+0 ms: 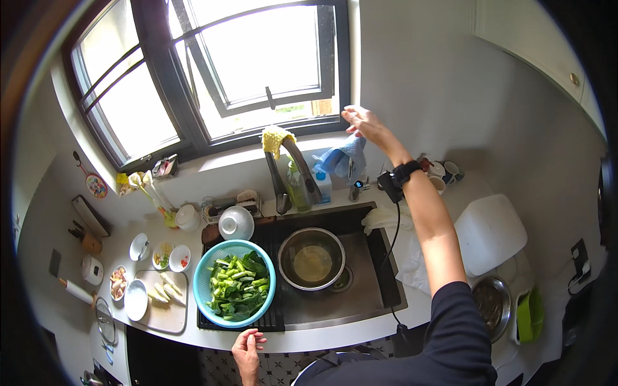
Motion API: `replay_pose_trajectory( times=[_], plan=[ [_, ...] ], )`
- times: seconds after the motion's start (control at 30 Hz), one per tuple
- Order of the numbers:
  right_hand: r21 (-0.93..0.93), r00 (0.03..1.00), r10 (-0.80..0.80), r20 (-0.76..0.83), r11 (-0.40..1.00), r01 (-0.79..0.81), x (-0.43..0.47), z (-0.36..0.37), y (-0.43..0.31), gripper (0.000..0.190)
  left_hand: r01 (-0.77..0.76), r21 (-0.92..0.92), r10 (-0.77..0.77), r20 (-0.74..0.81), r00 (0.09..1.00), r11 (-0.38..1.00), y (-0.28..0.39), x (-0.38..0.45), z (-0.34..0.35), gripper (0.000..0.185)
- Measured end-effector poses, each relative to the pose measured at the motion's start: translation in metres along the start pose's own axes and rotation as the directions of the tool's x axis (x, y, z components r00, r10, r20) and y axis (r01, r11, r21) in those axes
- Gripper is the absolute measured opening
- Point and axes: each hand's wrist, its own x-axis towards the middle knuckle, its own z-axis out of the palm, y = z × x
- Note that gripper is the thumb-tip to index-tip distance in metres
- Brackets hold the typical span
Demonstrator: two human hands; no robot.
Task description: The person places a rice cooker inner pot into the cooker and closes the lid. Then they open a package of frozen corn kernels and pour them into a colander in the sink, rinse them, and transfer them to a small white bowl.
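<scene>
My right hand (363, 126) is raised at the window's lower right corner, just above a blue cloth (348, 157) draped near the sill; whether it touches the cloth is unclear. My left hand (247, 351) hangs at the counter's front edge, fingers loosely curled and apart, holding nothing. Beyond it a turquoise colander (199, 284) of cut leafy greens (239, 284) stands on the black drying rack. To its right, a metal bowl (342, 277) with cloudy liquid (313, 263) sits in the sink (357, 301). A yellow cloth (275, 140) hangs over the faucet (305, 171).
Left of the colander, a cutting board (179, 321) bears pale vegetable pieces and a white bowl (136, 300). Small bowls stand behind it. A white plastic container (491, 234) and a metal bowl (506, 309) are at the right. A black cable (395, 241) hangs from my right wrist across the sink.
</scene>
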Motion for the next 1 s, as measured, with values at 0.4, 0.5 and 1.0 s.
replay_pose_trajectory(
  times=[0.4,0.5,1.0],
  plan=[
    [-0.595,0.929,-0.183,0.32,0.725,0.348,0.024,0.005,0.082,0.047,-0.013,0.05,0.013,-0.013,1.0,0.999,0.018,-0.01,0.011,0.023],
    [-0.553,0.891,-0.277,0.36,0.706,0.443,0.035,0.001,0.097,0.045,-0.02,0.102,0.026,-0.049,0.998,0.995,0.016,-0.022,0.001,0.022],
    [-0.163,0.717,-0.623,0.313,0.708,0.687,-0.245,0.097,-0.09,0.034,-0.063,0.065,0.074,-0.189,0.979,0.996,-0.023,-0.041,-0.082,0.022]
  ],
)
